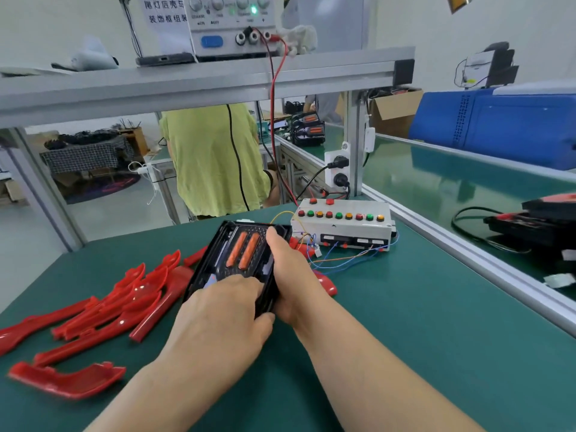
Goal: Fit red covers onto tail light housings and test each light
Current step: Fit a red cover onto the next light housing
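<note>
A worker's two hands hold a black tail light housing (240,254) just above a green bench (405,338) on an assembly line. The left hand (224,313) covers the housing's near end, its fingers (246,283) curled over the top face and the thumb hooked round the near edge. The right hand (290,275) grips the housing's right side, with the thumb lying along the far right corner. The housing tilts up away from the worker, and two orange strips show in its open middle, just beyond the left fingers.

A loose heap of red covers (124,300) lies on the bench to the left of the fingers, the nearest of them touching the housing's left edge. A single red cover (65,381) lies apart from the heap, closer to the worker. Another red piece (325,283) shows just right of the right hand, partly hidden by it.

Beyond and right of the fingers stands a white test box (343,226) with a row of red, green and yellow buttons, and thin coloured wires (343,260) trail from it toward the right hand. A bench power supply (230,26) with a lit green lamp sits on the shelf above. A person in a green shirt (212,157) stands with their back to the camera beyond the bench.
</note>
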